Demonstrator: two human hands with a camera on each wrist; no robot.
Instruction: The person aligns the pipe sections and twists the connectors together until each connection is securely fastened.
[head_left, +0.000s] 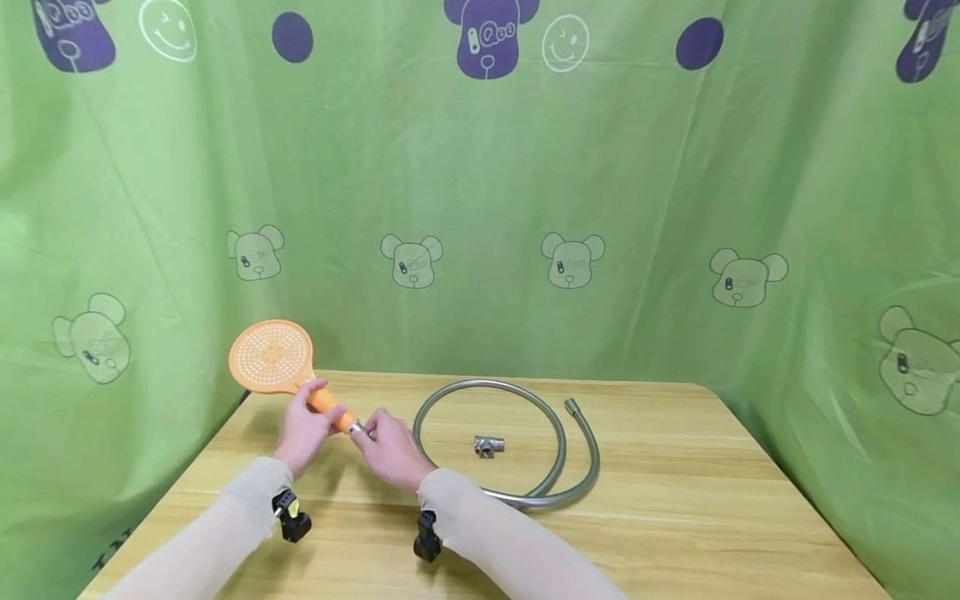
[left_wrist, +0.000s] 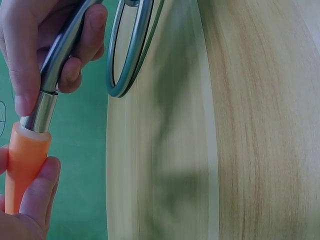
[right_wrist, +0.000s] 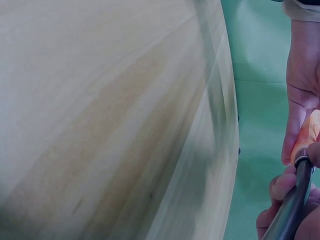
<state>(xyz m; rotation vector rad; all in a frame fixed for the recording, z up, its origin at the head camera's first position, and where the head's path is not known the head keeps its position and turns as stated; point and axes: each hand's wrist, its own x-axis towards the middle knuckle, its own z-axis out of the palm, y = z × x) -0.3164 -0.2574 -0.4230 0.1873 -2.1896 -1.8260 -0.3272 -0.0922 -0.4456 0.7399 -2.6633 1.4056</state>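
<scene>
An orange shower head (head_left: 272,354) with a round perforated face tilts up over the table's left side. Its handle (left_wrist: 27,160) is gripped by my left hand (head_left: 303,429), fingers and thumb around it. At the handle's lower end, the metal end fitting of a grey shower hose (left_wrist: 41,112) meets the orange collar. My right hand (head_left: 393,450) pinches this fitting and the hose just behind it, as the left wrist view shows. The rest of the hose (head_left: 487,383) loops across the table, its other end fitting (head_left: 572,407) lying free at the right.
A small chrome tee valve (head_left: 488,446) lies inside the hose loop. The wooden table (head_left: 675,500) is bordered by a green printed curtain (head_left: 480,167) at the back and sides. A small black camera (head_left: 292,517) is strapped on each wrist.
</scene>
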